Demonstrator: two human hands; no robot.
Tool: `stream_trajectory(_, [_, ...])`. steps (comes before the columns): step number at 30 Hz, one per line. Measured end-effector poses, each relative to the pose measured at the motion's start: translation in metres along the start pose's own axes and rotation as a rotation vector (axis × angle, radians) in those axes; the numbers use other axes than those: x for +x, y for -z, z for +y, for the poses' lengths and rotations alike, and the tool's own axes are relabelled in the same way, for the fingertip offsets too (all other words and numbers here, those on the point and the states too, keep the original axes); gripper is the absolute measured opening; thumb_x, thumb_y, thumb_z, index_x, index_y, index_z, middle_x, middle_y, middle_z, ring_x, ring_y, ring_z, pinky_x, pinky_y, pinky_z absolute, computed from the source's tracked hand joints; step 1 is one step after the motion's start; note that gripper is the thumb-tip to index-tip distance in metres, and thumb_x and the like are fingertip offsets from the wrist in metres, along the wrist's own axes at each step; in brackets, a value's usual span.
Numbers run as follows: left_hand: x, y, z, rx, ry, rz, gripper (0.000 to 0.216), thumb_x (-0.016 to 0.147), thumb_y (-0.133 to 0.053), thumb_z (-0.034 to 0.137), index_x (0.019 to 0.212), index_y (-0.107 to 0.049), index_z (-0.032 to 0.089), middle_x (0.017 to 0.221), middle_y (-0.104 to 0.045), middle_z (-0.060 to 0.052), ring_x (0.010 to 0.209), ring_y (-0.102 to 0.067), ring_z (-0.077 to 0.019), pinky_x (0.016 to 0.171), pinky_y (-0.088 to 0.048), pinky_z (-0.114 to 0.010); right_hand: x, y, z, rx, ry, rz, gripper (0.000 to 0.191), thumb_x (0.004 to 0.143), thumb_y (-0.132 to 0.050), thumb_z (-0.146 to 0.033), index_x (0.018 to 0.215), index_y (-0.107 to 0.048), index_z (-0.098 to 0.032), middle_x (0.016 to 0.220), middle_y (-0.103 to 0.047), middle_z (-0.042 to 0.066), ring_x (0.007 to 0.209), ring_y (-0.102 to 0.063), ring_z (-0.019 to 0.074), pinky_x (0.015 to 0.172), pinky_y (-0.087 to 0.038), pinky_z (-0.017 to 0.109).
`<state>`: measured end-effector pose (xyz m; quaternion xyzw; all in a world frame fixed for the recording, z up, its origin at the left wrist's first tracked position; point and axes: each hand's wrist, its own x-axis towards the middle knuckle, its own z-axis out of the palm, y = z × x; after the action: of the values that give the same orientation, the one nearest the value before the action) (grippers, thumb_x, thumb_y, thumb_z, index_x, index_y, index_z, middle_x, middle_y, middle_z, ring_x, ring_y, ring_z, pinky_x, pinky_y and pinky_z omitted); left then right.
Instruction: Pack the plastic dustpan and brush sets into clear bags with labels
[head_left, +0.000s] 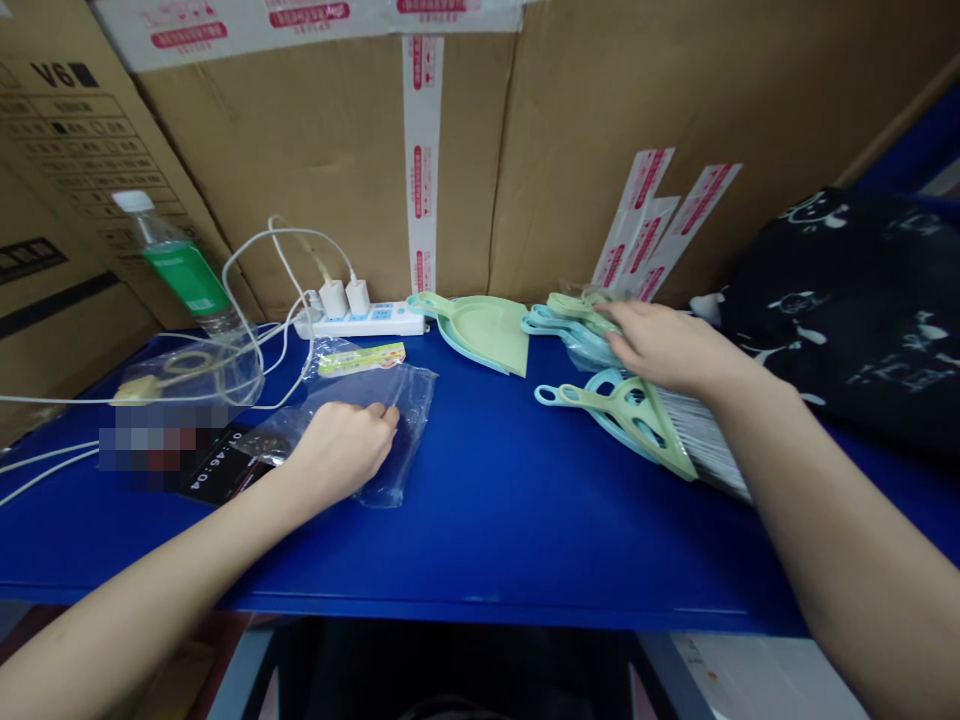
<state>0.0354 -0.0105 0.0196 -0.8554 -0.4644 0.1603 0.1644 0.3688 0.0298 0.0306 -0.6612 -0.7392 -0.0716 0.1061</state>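
Note:
My left hand [341,445] rests on a clear plastic bag [401,410] lying flat on the blue table [495,500]; its fingers are curled and pinch the bag's film. My right hand [664,345] reaches to a pile of small green and blue plastic brushes [577,320] at the back right, fingers closed over them. A green mini broom with grey bristles [652,425] lies just under that wrist. A green dustpan [484,330] sits on a blue one near the back wall, between the two hands.
Cardboard boxes [525,150] wall off the back. A white power strip [360,320] with chargers and cables, a green-labelled bottle [184,265], more clear bags [187,375], a dark phone [221,465] and a black printed bag [847,300] stand around.

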Motion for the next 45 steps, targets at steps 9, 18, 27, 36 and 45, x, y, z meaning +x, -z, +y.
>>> stream_trajectory(9, [0.0,-0.001,0.003,0.023,-0.007,0.004,0.032,0.093,-0.042,0.013,0.117,-0.062,0.01,0.088,-0.073,-0.011,0.069,-0.071,-0.029,0.05,-0.044,-0.033,-0.009,0.013,-0.033,-0.076,0.355,0.093,0.037,0.082,-0.036,-0.017,0.099,-0.068,-0.018,0.099,-0.069,0.012,0.098,-0.062,0.0277,0.08,-0.05,0.04])
stream_trajectory(18, [0.008,0.0,0.003,0.051,-0.042,0.137,0.024,0.09,-0.042,0.013,0.087,-0.066,0.012,0.075,-0.069,-0.009,0.058,-0.067,-0.0244,0.046,-0.038,-0.029,-0.013,0.018,-0.034,0.05,0.248,-0.31,0.021,0.082,-0.048,-0.029,0.081,-0.067,-0.021,0.073,-0.067,0.005,0.066,-0.059,0.0197,0.057,-0.041,0.031])
stream_trajectory(27, [0.041,0.022,0.014,0.114,-0.187,0.269,0.024,0.087,-0.048,0.011,0.105,-0.063,0.013,0.092,-0.067,-0.011,0.075,-0.067,-0.0236,0.053,-0.043,-0.03,-0.016,0.016,-0.029,0.089,0.258,-0.434,0.025,0.072,-0.064,-0.033,0.092,-0.07,-0.019,0.084,-0.069,0.009,0.076,-0.062,0.0232,0.063,-0.045,0.033])
stream_trajectory(36, [0.111,0.033,0.027,0.147,-0.311,0.397,0.028,0.091,-0.045,0.004,0.111,-0.064,0.008,0.098,-0.069,-0.013,0.094,-0.064,-0.0229,0.075,-0.044,-0.032,-0.015,0.014,-0.042,-0.01,0.263,-0.446,0.018,0.071,-0.056,-0.015,0.085,-0.067,-0.017,0.072,-0.064,0.004,0.066,-0.055,0.0179,0.056,-0.037,0.028])
stream_trajectory(45, [0.121,0.042,0.024,0.155,-0.321,0.419,0.018,0.086,-0.053,0.002,0.088,-0.068,0.012,0.08,-0.069,-0.009,0.078,-0.066,-0.0204,0.066,-0.041,-0.031,-0.018,0.013,-0.042,-0.005,0.282,-0.376,0.021,0.069,-0.055,-0.013,0.084,-0.068,-0.019,0.075,-0.065,0.006,0.064,-0.055,0.0179,0.055,-0.036,0.028])
